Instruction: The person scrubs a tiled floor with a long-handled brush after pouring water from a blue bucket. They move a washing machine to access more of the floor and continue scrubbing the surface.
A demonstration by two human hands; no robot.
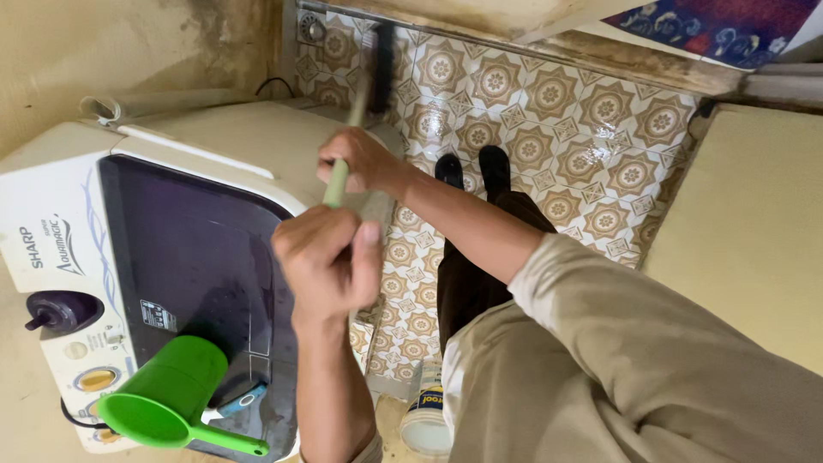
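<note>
Nearest, the left hand (pixel 330 257) and the right hand (pixel 360 159) both clench the long-handled brush (pixel 369 81), seemingly light and stiff, gripped mid-shaft above the tiled floor (pixel 549 129)

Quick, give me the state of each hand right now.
Left hand: closed around the near end of the long-handled brush.
Right hand: closed on the brush handle farther along.

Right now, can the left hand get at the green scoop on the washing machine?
Probably yes: the green scoop lies uncovered near the left hand, but that hand grips the brush handle.
</note>
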